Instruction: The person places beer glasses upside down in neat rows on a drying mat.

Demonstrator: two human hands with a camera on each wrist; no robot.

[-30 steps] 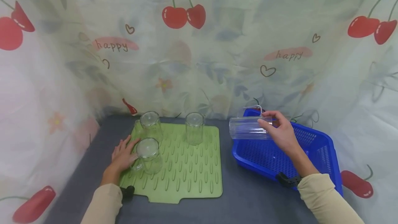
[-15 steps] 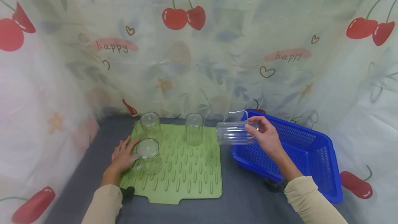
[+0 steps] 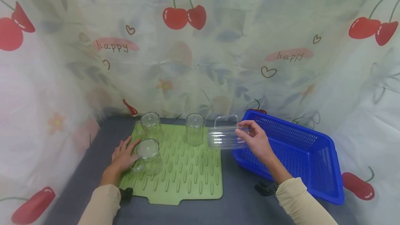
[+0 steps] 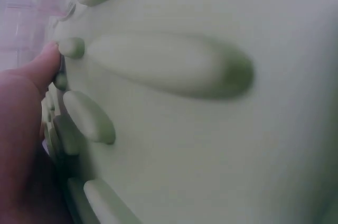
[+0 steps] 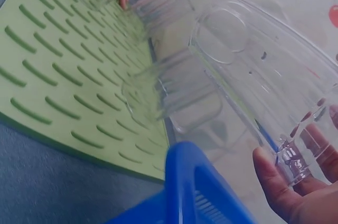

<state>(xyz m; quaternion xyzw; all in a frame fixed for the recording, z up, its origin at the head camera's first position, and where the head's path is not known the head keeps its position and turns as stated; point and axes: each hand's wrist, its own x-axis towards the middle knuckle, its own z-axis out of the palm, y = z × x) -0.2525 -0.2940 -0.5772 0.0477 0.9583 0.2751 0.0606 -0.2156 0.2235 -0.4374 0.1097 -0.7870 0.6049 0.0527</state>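
My right hand [image 3: 257, 141] grips a clear mug [image 3: 220, 137] by one end, its body lying sideways in the air with the handle on the upper side. The mug is between the blue basket and the green drying mat [image 3: 190, 185]. In the right wrist view, the thumb and fingers pinch the ribbed mug [image 5: 264, 76]. My left hand [image 3: 122, 156] rests on the mat's left edge, fingers spread. Close beside it, a clear mug [image 3: 150, 158] stands upside down. Two more clear mugs stand inverted at the back, one at the left [image 3: 151, 127] and another [image 3: 195, 130] nearer the right.
A blue perforated basket [image 3: 335, 176] stands at the right, its near-left corner close to the mat. Dark grey cloth [image 3: 237, 200] covers the table. Printed curtains [image 3: 218, 44] enclose the back and both sides.
My right hand has carried the mug leftward and slightly down, from above the basket to the mat's right edge. The left hand and the standing mugs have stayed in place.
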